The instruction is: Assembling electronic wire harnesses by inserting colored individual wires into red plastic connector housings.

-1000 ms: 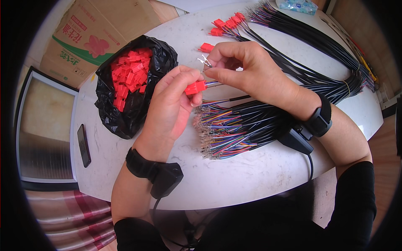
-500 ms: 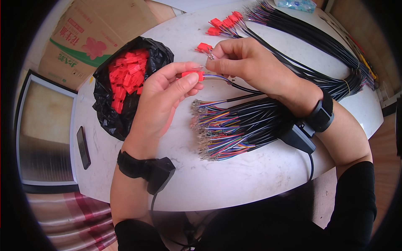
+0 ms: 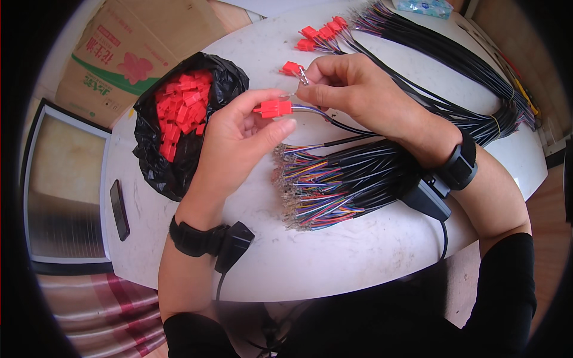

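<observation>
A red plastic connector housing (image 3: pixel 276 108) rests against the curled fingers of my left hand (image 3: pixel 242 128), whose thumb is lifted a little off it. Thin coloured wires run from its right end into a black cable (image 3: pixel 352 126). My right hand (image 3: pixel 343 83) pinches thin wires with bare metal terminals (image 3: pixel 304 76) between thumb and forefinger, close to the housing's upper right. Just beyond those fingertips lies another red connector (image 3: pixel 291 68). Below my right hand spreads a bundle of black cables (image 3: pixel 358 179) with coloured wires and metal terminals at the left ends.
A black plastic bag (image 3: pixel 224 74) full of red housings (image 3: pixel 182 107) stands at left, with a phone (image 3: pixel 119 210) nearer me. Finished-looking red connectors (image 3: pixel 322 34) and another cable bundle (image 3: pixel 441 53) lie at the back. Pliers-like tools (image 3: pixel 519 89) sit at the right edge.
My left thumb has lifted off the red housing, leaving more of it showing. My right hand has barely moved and still pinches the wires.
</observation>
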`<state>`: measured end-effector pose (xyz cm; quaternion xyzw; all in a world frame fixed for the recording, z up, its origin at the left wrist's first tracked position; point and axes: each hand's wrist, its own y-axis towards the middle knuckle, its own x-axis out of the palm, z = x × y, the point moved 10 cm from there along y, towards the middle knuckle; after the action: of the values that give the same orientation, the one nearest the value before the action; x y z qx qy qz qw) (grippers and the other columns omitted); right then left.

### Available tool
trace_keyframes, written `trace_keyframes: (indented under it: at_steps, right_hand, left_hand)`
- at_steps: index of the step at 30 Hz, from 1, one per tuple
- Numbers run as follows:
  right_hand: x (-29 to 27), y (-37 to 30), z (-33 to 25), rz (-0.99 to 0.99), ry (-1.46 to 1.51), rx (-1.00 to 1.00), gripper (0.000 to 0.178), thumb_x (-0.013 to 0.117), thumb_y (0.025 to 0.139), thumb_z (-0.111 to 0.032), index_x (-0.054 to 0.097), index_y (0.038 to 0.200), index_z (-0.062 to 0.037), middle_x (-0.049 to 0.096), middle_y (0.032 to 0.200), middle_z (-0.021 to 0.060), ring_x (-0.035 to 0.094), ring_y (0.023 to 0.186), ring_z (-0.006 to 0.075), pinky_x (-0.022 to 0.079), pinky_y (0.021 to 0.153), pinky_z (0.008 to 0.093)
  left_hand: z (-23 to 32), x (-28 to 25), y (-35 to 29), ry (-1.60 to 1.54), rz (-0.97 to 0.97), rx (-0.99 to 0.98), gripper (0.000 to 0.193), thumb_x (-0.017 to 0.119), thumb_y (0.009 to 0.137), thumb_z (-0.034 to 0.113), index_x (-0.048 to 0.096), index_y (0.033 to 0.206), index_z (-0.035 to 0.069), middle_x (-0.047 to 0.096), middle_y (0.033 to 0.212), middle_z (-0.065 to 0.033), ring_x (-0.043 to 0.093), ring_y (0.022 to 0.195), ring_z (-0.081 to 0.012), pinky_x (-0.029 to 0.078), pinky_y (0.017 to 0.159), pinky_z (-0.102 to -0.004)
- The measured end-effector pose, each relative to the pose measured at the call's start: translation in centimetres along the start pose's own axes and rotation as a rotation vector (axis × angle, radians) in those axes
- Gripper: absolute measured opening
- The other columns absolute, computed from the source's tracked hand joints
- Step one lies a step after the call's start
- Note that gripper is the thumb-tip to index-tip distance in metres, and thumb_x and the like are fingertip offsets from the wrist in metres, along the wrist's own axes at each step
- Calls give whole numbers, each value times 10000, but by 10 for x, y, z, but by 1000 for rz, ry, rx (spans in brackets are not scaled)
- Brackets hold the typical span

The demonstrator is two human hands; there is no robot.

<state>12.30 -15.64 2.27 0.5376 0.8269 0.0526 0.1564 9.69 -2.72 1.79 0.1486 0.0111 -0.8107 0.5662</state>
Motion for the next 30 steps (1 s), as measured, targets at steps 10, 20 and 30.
trace_keyframes:
  at_steps: [10, 20, 30]
  right_hand:
    - [2, 0, 3, -67, -36, -2, 164, 632, 844, -135, 595, 756, -2, 543, 647, -18, 453, 606, 42, 375, 549, 223]
    - [-4, 1, -4, -73, -223, -91, 187, 663, 761, -161, 601, 734, 14, 549, 605, 70, 506, 587, 142, 426, 584, 291]
    - [-5, 2, 3, -134, -255, 15, 180, 663, 753, -156, 600, 709, 7, 554, 593, 64, 517, 568, 142, 419, 554, 298]
  left_hand:
    - [-9, 3, 2, 31, -48, -20, 276, 640, 822, -3, 526, 1074, -10, 618, 967, -44, 552, 799, -64, 435, 721, -205]
    - [-7, 4, 4, 59, 28, 86, 251, 629, 809, -56, 514, 1025, -2, 608, 986, -58, 570, 865, -74, 439, 764, -202]
    - [-11, 6, 4, -7, 27, 42, 246, 622, 818, -57, 507, 1026, 6, 609, 1018, -65, 568, 899, -74, 441, 791, -201]
